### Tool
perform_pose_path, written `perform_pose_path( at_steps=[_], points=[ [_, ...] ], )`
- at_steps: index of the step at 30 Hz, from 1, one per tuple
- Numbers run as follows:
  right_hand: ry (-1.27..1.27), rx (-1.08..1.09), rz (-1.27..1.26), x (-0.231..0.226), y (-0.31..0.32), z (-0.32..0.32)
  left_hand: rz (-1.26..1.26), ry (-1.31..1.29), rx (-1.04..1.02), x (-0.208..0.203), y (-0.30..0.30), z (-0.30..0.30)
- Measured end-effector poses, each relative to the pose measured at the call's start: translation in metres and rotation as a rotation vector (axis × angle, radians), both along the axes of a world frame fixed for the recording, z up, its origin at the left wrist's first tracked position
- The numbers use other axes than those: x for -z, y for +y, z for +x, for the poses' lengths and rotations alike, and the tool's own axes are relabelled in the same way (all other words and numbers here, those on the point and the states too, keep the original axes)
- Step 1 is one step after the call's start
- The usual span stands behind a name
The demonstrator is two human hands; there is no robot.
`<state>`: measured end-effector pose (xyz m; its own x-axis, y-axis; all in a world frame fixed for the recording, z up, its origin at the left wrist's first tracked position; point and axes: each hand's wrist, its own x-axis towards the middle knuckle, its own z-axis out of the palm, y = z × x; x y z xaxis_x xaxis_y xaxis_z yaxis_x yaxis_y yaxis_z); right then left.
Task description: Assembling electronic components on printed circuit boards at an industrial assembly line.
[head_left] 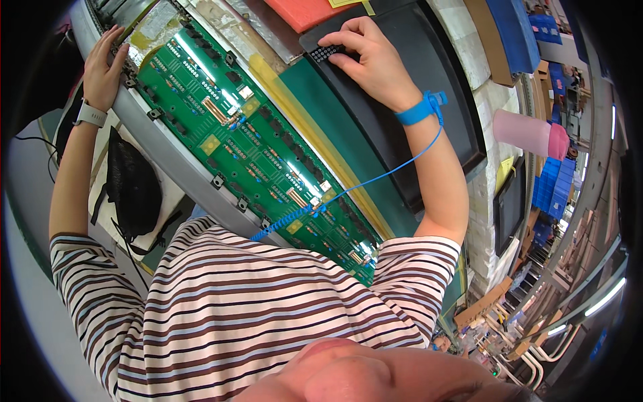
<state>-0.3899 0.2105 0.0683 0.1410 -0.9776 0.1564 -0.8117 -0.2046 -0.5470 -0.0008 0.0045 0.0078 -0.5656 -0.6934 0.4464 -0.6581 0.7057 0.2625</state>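
At the upper middle, my right hand [375,65] pinches a small black block with rows of pale round dots [324,53] between thumb and fingers, over the corner of a black tray [429,117]. My left hand [102,79] lies with fingers stretched out at the far left end of a long green circuit board [221,144], by its grey edge rail [171,137]. Resistors, white sockets and dark connectors are set on the board. A blue wrist strap [418,110] circles my right wrist, and its coiled cord [288,218] crosses above the board.
A yellow strip [301,124] runs along the board's far side, beside a green mat [311,87]. Behind them lies a red item [301,12]. Farther right stand a pink cup [522,132], a dark framed panel [510,204] and blue bins [554,187].
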Motion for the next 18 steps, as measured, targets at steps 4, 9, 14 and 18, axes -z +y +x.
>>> perform_pose_path(
  at_steps=[4,9,14,18],
  points=[
    [0.022,0.002,-0.005,-0.0003,0.0005,-0.0003,-0.027,-0.008,0.004,0.0004,0.0008,-0.0018],
    [-0.012,0.018,0.024,-0.0047,0.0022,0.0032,-0.058,-0.026,-0.025,0.0007,0.0031,-0.0002],
    [-0.053,0.036,0.053,-0.0010,0.0013,0.0030,-0.062,-0.040,-0.045,0.0015,0.0038,-0.0003],
    [-0.058,0.044,0.036,-0.0011,0.0016,0.0030,-0.056,-0.028,-0.047,0.0017,0.0037,0.0001]
  ],
)
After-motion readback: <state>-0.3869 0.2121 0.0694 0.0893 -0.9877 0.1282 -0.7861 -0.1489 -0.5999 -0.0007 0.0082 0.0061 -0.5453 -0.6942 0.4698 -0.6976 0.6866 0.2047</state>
